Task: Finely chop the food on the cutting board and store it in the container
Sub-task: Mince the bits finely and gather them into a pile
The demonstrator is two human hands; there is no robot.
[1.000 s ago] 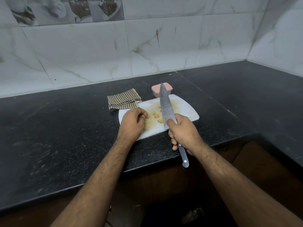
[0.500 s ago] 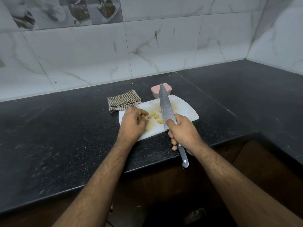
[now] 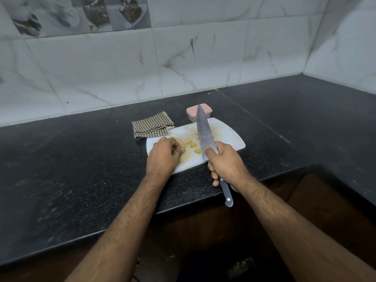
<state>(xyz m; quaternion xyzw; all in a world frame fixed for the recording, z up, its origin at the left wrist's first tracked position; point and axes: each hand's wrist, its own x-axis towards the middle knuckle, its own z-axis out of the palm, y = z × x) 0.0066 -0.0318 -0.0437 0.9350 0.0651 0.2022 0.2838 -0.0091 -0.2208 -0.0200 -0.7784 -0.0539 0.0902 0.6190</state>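
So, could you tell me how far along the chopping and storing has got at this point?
Done: the food on the cutting board is already in a few coarse yellow pieces. In hand: the right hand grips the knife, blade raised over the board; the left hand rests curled beside the pieces. Left: fine chopping, and filling the container, which has its pink lid on.
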